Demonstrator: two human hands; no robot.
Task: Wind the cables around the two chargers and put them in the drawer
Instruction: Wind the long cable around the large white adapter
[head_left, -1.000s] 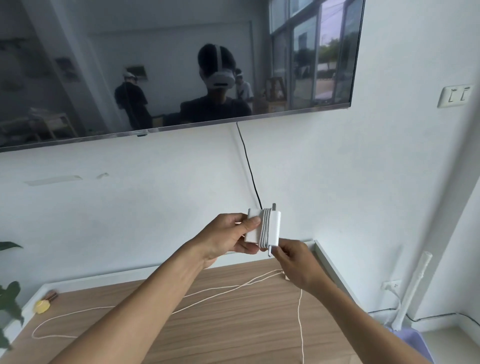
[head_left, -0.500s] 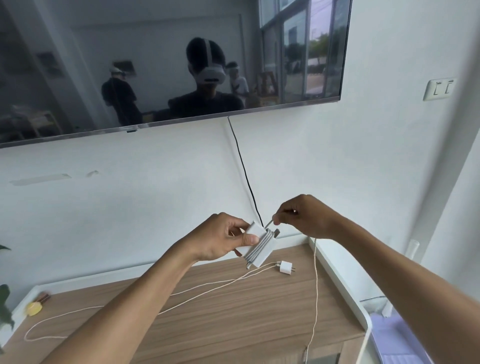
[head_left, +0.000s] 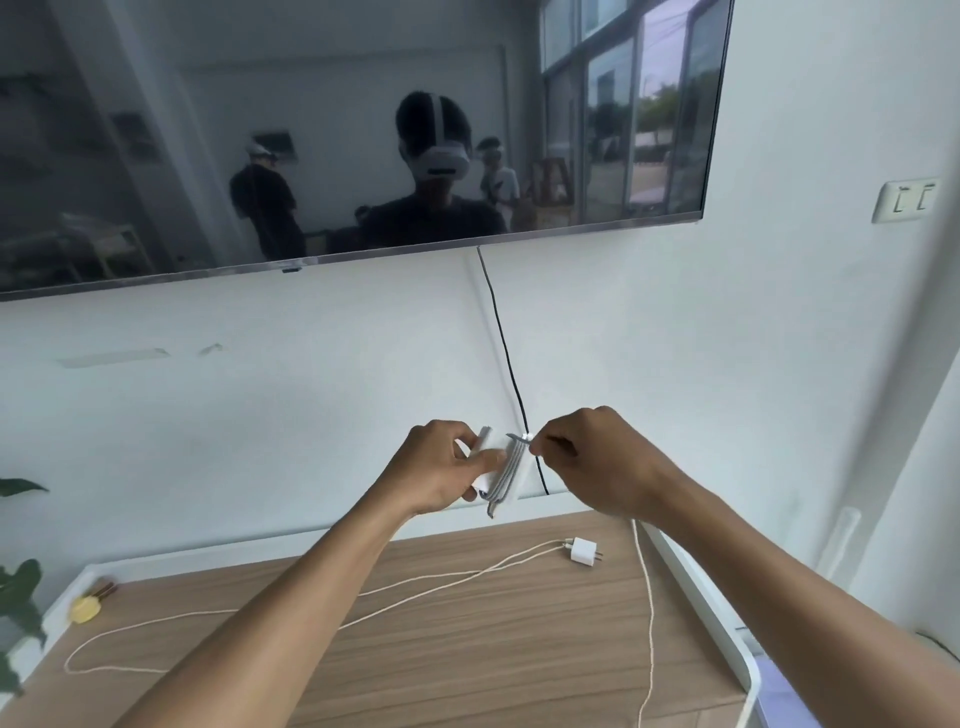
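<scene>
While wrapping the cable (head_left: 647, 582) round the first charger (head_left: 519, 483), clamping that charger in the left grip (head_left: 441, 467), with the thumb pressed across the turns on it, up in the air above the table (head_left: 519, 649) and close to the wall. Pinching the cable in the fingertips of the right grip (head_left: 597, 462), right at the charger's top corner, with the loose length dropping from under that hand and running down the table toward its near edge.

Judging this as mid-wind on the first charger, counting several turns on and a long tail to go.

Aiming to do it well by:
- pulling each turn snug but not hard;
- laying it beside the last one, not over it;
- pinning every fresh turn under the left thumb before reaching round again;
- feeding the tail freely to avoid snagging the second charger (head_left: 583, 551), lying flat on the table near that tail with its own cable (head_left: 415, 587) looping away to the left.

Seeing no drawer in view; reckoning both chargers yet to go in.
</scene>
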